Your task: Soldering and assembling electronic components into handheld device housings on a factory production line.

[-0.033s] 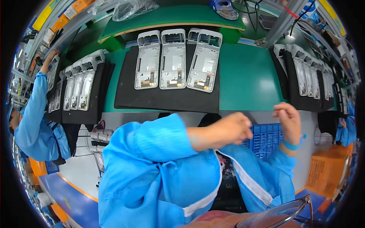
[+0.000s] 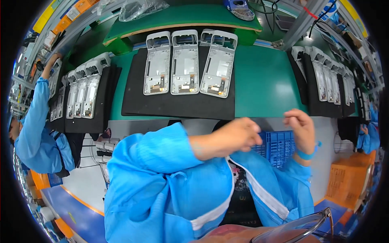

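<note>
My left hand [image 2: 240,135] hovers just in front of the bench edge, its fingers curled together and a little blurred. To its right is my right hand [image 2: 301,130], raised with bent fingers and a blue band [image 2: 306,155] at the wrist. No object shows in either hand; the insides of the fingers are hidden. Beyond my hands, three light grey device housings lie on a black mat [image 2: 174,106]: a left one [image 2: 158,67], a middle one [image 2: 185,65] and a tilted right one [image 2: 218,67]. Part of another grey housing [image 2: 206,37] shows behind them.
A green raised shelf [image 2: 182,18] carries a clear plastic bag [image 2: 142,9]. More housings stand at the left [image 2: 91,93] and right [image 2: 328,81]. A blue crate [image 2: 279,148] sits below the bench edge. A co-worker in blue [image 2: 38,133] reaches forward at the left.
Both my hands have shifted slightly left, still apart from each other and from the housings. The three housings have stayed in place.
</note>
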`<state>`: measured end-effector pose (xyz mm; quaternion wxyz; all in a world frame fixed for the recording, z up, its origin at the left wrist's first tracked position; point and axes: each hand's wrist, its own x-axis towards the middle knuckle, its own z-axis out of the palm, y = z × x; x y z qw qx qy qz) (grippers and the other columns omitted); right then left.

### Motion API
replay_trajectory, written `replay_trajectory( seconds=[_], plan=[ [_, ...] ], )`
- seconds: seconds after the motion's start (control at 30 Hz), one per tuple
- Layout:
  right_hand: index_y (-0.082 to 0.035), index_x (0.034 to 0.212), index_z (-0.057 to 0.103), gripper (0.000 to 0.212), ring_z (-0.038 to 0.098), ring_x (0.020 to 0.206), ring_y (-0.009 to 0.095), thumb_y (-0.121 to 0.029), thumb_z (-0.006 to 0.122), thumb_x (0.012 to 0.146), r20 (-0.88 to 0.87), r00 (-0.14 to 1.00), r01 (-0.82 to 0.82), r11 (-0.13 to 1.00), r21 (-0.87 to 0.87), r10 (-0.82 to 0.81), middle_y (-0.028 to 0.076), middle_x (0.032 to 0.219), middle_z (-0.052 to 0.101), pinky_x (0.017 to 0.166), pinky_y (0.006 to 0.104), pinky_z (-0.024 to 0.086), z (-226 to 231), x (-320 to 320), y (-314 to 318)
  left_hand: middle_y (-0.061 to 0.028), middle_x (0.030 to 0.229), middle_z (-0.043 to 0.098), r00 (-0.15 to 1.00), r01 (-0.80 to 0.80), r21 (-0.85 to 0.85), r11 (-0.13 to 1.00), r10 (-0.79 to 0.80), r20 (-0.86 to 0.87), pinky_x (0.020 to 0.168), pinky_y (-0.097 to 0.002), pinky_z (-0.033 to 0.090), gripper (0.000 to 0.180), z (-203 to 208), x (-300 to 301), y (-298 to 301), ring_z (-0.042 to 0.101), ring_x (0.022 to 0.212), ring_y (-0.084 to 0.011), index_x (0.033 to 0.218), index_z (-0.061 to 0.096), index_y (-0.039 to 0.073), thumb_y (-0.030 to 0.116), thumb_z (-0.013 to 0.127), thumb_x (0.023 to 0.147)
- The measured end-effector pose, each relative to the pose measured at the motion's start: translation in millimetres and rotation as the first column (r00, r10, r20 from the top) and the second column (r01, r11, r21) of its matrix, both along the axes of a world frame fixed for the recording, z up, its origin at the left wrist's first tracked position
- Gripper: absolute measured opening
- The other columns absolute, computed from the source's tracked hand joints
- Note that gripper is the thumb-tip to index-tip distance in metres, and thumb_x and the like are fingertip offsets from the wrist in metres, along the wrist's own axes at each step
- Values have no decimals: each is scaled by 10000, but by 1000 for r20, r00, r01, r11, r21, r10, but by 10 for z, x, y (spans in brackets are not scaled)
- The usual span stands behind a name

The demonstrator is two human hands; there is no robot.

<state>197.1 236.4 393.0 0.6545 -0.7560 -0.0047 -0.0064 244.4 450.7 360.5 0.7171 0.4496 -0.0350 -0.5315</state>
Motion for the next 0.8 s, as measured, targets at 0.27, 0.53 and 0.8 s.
replay_trajectory(
  seconds=[0.27, 0.53, 0.8],
  plan=[
    [-36, 908, 607, 141, 516, 705, 111, -67, 556, 780, 43, 990, -120, 966, -227, 133, 51, 806, 562, 629, 217, 408, -196, 415, 1313, -182, 1058, 516, 923, -351, -216, 911, 298, -241, 826, -323, 450, 251, -210, 338, 1055, 527, 956, -234, 1040, 435, -27, 162, 340, 904],
    [-64, 838, 609, 122, 520, 684, 233, -60, 590, 718, 292, 929, -51, 859, -509, 227, 64, 746, 547, 616, 300, 420, -261, 773, 1757, -201, 1213, 380, 907, -391, -374, 841, 284, -311, 954, -345, 351, 395, -293, 582, 1288, 422, 1114, -252, 1227, 277, -71, 167, 293, 911],
    [-53, 811, 602, 104, 532, 705, 234, -59, 598, 707, 224, 944, -83, 830, -551, 243, 73, 758, 550, 614, 304, 433, -336, 949, 1900, -196, 1226, 358, 932, -329, -364, 871, 239, -271, 968, -349, 333, 425, -325, 684, 1355, 403, 1131, -252, 1254, 226, -78, 147, 315, 904]
  ],
)
